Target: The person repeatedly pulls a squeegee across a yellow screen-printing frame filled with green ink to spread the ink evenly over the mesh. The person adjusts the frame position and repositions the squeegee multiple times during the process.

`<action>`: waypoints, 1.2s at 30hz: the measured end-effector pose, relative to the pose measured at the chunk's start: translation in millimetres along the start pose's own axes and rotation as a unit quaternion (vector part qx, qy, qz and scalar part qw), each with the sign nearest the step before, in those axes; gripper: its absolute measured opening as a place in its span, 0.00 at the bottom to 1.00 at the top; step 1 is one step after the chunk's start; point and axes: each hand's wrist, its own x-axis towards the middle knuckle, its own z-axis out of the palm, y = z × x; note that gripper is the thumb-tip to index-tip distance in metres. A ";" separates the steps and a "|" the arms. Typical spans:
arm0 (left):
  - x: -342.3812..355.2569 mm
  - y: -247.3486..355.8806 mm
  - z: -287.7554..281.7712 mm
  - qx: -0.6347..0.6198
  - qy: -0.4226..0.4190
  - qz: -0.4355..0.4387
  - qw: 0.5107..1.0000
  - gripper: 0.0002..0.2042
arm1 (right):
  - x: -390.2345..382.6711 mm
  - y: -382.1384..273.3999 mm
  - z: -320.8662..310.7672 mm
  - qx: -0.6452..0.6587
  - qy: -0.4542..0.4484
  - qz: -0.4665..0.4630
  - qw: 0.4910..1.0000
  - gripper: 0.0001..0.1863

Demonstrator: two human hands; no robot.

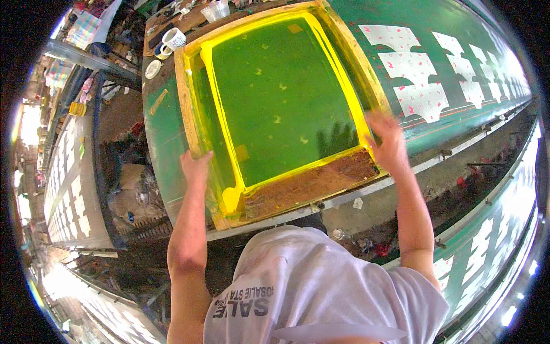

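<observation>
Because the frame (187, 109) lies flat on the green table (162, 123), a two-sided hold probably keeps it level: the left hand (196, 166) grasps one side, the blurred right hand (388, 140) is at the other, its grip unclear. Yellow ink (232, 199) lines the inner edges.

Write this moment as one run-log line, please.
left hand: at wooden frame, left rail; right hand: blurred, at right rail; yellow ink: inside frame; white cut pieces: on green table, right
</observation>
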 end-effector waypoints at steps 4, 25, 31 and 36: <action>5.9 -2.6 -7.7 0.049 -0.019 0.023 0.998 0.48 | -46.2 -94.5 -3.4 0.223 -0.218 -0.115 0.943 0.29; 48.4 17.1 13.3 -0.018 0.099 0.133 0.986 0.30 | 4.5 -197.6 10.1 -0.059 -0.334 -0.097 0.936 0.27; 41.6 25.9 8.0 -0.001 0.081 0.106 0.991 0.30 | -25.6 -206.7 13.6 -0.071 -0.313 -0.074 0.944 0.30; 36.0 30.3 3.7 -0.013 0.080 0.097 0.992 0.29 | -10.7 -186.8 40.1 -0.054 -0.182 -0.165 0.968 0.27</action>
